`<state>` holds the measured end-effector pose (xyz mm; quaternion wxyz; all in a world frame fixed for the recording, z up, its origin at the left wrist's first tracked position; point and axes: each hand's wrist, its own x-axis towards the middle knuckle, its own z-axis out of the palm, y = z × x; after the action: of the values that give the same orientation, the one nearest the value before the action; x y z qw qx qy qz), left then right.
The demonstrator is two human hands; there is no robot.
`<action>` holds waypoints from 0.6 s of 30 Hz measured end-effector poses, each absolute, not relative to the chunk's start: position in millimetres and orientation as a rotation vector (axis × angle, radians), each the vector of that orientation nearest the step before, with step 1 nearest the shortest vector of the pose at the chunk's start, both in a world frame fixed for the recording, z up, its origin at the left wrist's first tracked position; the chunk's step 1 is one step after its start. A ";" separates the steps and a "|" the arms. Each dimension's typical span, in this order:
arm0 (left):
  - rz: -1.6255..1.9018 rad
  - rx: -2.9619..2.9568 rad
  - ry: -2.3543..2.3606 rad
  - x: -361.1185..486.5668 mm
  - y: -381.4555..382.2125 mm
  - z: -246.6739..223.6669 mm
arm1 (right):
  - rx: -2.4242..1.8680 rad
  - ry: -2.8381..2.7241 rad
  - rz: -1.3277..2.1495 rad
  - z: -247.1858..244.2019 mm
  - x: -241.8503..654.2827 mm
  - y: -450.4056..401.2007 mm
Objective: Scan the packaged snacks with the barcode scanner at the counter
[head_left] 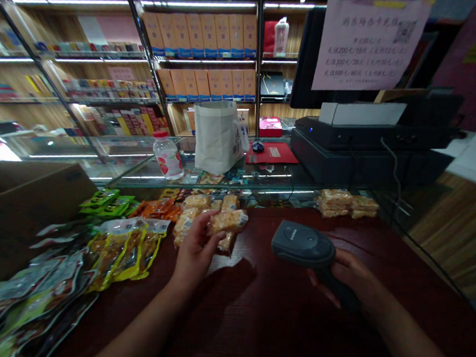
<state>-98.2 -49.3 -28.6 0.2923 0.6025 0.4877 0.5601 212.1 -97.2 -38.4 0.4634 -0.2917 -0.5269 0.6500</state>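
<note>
Between the thumb and fingers of my left hand (199,248) is a clear-wrapped snack bar (228,220), pale and lumpy, with a small white label at its right end. It is held over a pile of similar wrapped bars (184,222) on the dark red counter (250,324). My right hand (352,274) is wrapped round the handle of a dark grey barcode scanner (304,245). The scanner's head points left, toward the bar, with a gap between them. Two short stacks of wrapped bars (336,202) lie farther back on the right.
Snack pouches (126,246) and a cardboard box (19,198) line the left side. Behind, a glass counter bears a bottle (168,156), a white paper bag (215,137) and a red folder (273,154). A black till (348,160) with trailing cable stands back right.
</note>
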 end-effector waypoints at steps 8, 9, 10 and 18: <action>1.347 1.405 1.104 -67.5 -50.7 -26.1 | -0.683 -1.183 1.477 -34.0 228.6 -87.9; 1.295 1.371 1.056 -57.7 -48.9 -26.6 | -0.679 -1.151 1.443 -32.1 235.3 -84.8; 1.244 1.334 1.008 -46.6 -45.6 -28.3 | -0.672 -1.121 1.408 -29.8 242.8 -81.9; 0.987 1.064 0.951 86.2 12.4 -60.4 | -0.602 -0.933 1.075 -9.9 296.0 -77.1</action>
<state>86.2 12.4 -60.4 0.6467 0.4679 0.4179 0.4339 296.0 -77.1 -9.9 0.7161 -0.2718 -0.4215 0.4854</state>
